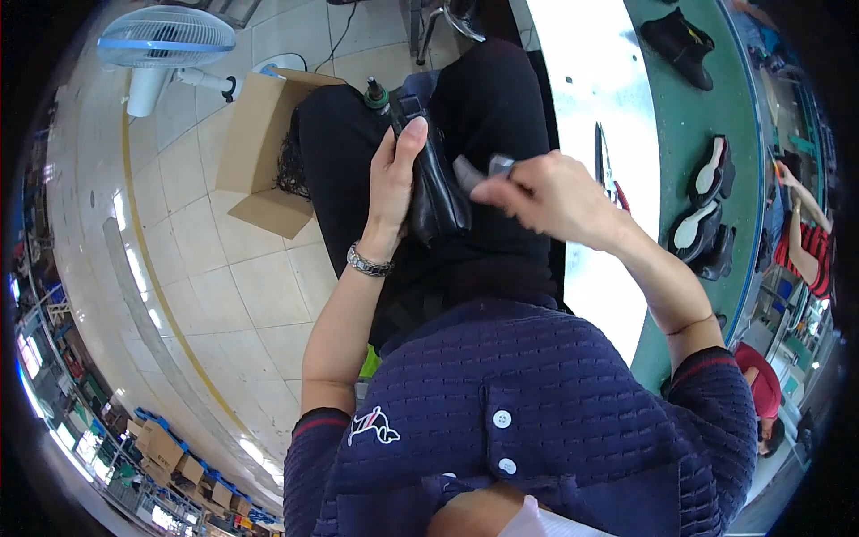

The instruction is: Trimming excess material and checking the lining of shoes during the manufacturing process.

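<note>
My left hand (pixel 394 174) is wrapped round a black leather shoe (pixel 438 197) lying lengthwise over my lap, thumb on top. Just right of the shoe, my right hand (pixel 550 192) is closed on a small grey tool (pixel 500 165). Motion blurs that tool's outer part, and its exact kind does not show. A green and black piece with a pointed tip (pixel 376 95) sticks up beyond my left hand, between my knees. Whether it touches the shoe I cannot tell.
A white bench (pixel 595 80) runs along my right, bearing hand tools with red handles (pixel 620 195). Past it, a green conveyor (pixel 658 134) carries several black shoes (pixel 678 46). An open cardboard box (pixel 255 134) and a fan (pixel 165 40) stand on the left. People are at far right.
</note>
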A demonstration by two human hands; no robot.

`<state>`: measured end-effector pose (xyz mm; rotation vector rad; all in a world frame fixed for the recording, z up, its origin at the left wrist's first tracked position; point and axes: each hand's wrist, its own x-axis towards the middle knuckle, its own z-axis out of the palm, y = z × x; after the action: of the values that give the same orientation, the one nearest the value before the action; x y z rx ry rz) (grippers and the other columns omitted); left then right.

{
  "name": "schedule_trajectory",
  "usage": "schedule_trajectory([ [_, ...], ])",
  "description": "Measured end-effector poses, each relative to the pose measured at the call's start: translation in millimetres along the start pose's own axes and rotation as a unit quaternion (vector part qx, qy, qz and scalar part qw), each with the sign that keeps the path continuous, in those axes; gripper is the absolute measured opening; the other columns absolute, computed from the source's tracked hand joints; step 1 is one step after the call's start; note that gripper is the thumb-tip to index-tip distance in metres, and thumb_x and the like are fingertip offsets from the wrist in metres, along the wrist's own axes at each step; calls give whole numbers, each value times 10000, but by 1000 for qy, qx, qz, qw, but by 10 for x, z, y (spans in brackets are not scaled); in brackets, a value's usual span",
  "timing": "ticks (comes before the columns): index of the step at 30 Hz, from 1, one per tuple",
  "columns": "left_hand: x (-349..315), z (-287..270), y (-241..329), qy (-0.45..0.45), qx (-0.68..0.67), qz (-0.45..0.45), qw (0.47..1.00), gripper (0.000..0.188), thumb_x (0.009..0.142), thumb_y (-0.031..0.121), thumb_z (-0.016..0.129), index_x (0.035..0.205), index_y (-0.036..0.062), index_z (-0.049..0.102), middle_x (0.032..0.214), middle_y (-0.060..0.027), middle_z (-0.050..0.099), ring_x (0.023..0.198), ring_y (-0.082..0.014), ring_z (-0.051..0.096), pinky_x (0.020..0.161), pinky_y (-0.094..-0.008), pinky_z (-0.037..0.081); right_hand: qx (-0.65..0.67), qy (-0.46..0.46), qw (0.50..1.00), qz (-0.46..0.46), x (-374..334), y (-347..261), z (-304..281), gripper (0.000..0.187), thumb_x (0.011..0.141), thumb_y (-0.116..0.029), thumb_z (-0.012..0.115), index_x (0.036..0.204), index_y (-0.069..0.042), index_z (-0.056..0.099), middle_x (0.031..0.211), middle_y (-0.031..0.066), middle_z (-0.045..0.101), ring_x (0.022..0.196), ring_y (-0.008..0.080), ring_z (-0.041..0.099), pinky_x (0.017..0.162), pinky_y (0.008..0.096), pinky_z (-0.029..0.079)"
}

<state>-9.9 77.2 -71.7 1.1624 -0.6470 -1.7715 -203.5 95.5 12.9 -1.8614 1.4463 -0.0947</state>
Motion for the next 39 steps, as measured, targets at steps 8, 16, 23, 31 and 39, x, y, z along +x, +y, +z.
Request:
schedule_trajectory([
  [8, 38, -165, 21, 8, 37, 31, 999, 416, 946, 430, 576, 1102, 46, 610, 960, 33, 570, 863, -72, 517, 789, -225, 426, -257, 232, 909, 233, 6, 1595, -256, 277, 919, -202, 582, 1168, -83, 607, 957, 168, 645, 839, 324, 652, 744, 424, 521],
  [16, -50, -12, 808, -227, -204, -57, 950, 1039, 838, 788, 376, 1388, -93, 355, 1374, -282, 440, 1218, -419, 482, 1058, -521, 384, 161, 135, 939, -273, -138, 788, -109, 890, 697, -324, 830, 1424, -43, 399, 1342, 186, 511, 1260, 324, 472, 1039, 403, 396],
  [23, 196, 445, 659, -37, -4, 6, 999, 719, 957, 631, 338, 1432, 92, 366, 1396, -237, 432, 1271, -367, 448, 1090, -533, 336, 491, 212, 826, -181, -541, 530, -184, 762, 761, -134, 795, 1422, -49, 426, 1352, 101, 540, 1141, 183, 567, 984, 330, 434],
  [31, 275, 434, 622, -175, -58, -76, 980, 631, 1015, 524, 306, 1481, 100, 261, 1419, -218, 407, 1231, -392, 495, 1026, -517, 414, 337, 645, 679, 99, -959, 1519, -555, 600, 796, -167, 767, 1339, -63, 533, 1291, 115, 577, 1173, 164, 546, 985, 294, 431],
  [39, 241, 183, 608, -131, 1, -44, 990, 555, 1032, 442, 341, 1431, 57, 368, 1367, -194, 485, 1149, -344, 569, 970, -463, 470, 33, 583, 771, 252, -475, 2778, -1146, 531, 842, -335, 687, 1310, -117, 567, 1132, 138, 671, 1049, 285, 635, 896, 364, 482],
])
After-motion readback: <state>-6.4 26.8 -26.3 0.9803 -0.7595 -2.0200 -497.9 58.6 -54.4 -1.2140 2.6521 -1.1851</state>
